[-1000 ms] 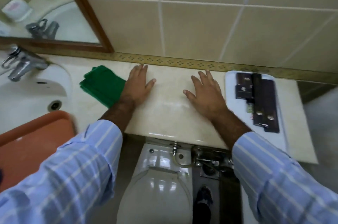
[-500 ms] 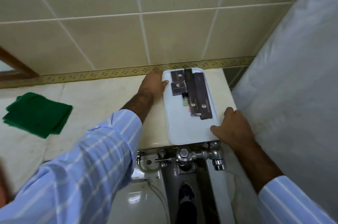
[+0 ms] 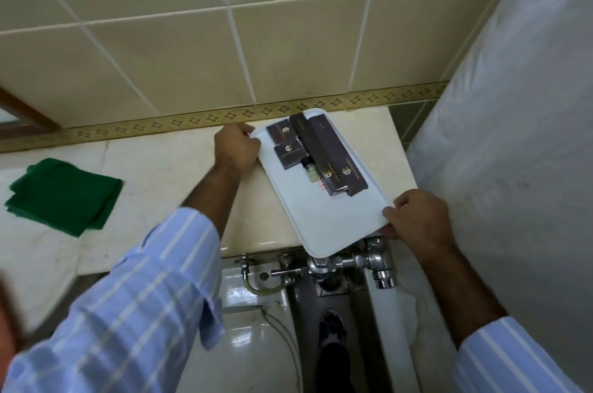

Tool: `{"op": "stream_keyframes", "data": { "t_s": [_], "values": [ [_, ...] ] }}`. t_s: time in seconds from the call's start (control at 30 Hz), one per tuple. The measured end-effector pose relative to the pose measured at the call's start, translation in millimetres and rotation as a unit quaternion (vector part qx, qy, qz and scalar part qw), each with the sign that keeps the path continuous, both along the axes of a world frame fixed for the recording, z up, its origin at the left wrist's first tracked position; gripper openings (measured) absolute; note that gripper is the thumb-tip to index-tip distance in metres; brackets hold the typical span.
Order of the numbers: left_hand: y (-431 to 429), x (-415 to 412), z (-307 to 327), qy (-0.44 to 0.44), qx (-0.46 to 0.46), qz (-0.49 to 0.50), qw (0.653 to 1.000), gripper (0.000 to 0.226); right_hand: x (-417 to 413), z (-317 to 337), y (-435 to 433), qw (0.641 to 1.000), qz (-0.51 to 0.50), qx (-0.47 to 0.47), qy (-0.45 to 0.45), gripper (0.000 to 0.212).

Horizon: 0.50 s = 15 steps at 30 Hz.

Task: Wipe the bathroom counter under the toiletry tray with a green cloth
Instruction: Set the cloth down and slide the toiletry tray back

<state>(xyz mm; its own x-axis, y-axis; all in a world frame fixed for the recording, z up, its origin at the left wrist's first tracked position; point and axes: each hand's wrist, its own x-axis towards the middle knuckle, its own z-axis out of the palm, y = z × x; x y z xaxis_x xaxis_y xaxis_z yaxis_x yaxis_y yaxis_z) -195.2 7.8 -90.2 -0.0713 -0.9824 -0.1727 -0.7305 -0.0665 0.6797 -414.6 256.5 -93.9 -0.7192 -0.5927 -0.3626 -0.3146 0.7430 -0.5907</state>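
Note:
A white toiletry tray (image 3: pixel 324 225) holds several dark brown boxes (image 3: pixel 333 155) and a small bottle (image 3: pixel 308 169). It lies skewed at the right end of the beige counter (image 3: pixel 179 164), with its near corner hanging past the counter's front edge. My left hand (image 3: pixel 236 148) grips the tray's far left corner. My right hand (image 3: pixel 417 216) grips its near right corner. A folded green cloth (image 3: pixel 62 195) lies on the counter far to the left, apart from both hands.
A tiled wall (image 3: pixel 256 39) runs behind the counter. A white curtain or wall (image 3: pixel 513 135) closes off the right side. Below the counter's edge sit chrome pipe fittings (image 3: pixel 346 264) and a toilet (image 3: pixel 256 344).
Both hands went from flat on the counter to the tray and closed on opposite corners. The tray has since turned and shifted, its near end now past the counter's edge.

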Motion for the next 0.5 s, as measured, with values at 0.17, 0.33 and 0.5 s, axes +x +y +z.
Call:
{"op": "stream_keyframes", "data": {
  "t_s": [0.17, 0.33, 0.5],
  "values": [
    [29, 90, 6, 0.109, 0.062, 0.120, 0.985, 0.020, 14, 13, -39, 0.999, -0.012, -0.043, -0.010, 0.023],
    [56, 160, 10, 0.161, 0.089, 0.191, 0.964, 0.014, 39, 19, -102, 0.995, 0.040, -0.074, 0.056, 0.031],
    [64, 190, 6, 0.209, 0.111, 0.215, 0.947, 0.011, 53, 11, -162, 0.991, 0.060, -0.099, 0.065, 0.015]
  ]
}}
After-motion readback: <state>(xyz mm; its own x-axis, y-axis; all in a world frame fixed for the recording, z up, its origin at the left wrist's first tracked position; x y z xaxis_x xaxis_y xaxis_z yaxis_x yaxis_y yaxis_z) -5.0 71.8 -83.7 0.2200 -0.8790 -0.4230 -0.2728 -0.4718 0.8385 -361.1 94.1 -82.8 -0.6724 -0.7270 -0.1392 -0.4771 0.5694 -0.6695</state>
